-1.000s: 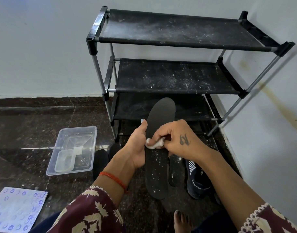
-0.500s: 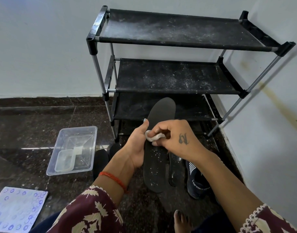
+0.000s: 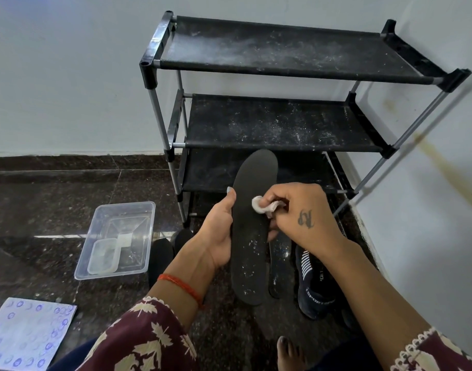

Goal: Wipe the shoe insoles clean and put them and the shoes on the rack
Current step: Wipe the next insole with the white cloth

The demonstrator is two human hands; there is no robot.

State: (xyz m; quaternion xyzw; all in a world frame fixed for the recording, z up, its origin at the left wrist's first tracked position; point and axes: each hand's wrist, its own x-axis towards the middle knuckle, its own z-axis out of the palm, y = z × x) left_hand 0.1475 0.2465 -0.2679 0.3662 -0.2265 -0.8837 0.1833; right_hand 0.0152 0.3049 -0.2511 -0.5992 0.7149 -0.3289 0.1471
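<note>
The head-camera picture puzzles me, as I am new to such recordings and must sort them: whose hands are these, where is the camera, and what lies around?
There is no machine here. A person wears one wide-angle camera on the head, looking forward and down, so both arms reach in from the bottom edge.

The left hand grips a long black foam insole by its edge, toe end up. The right hand presses a small crumpled white wipe against its upper part. White specks show on the lower part.

Behind stands a black three-shelf rack, its shelves dusty and bare. On the dark stone floor lie a second dark insole, a dark blue sports shoe, a clear plastic tub and a blue-patterned white sheet.
</note>
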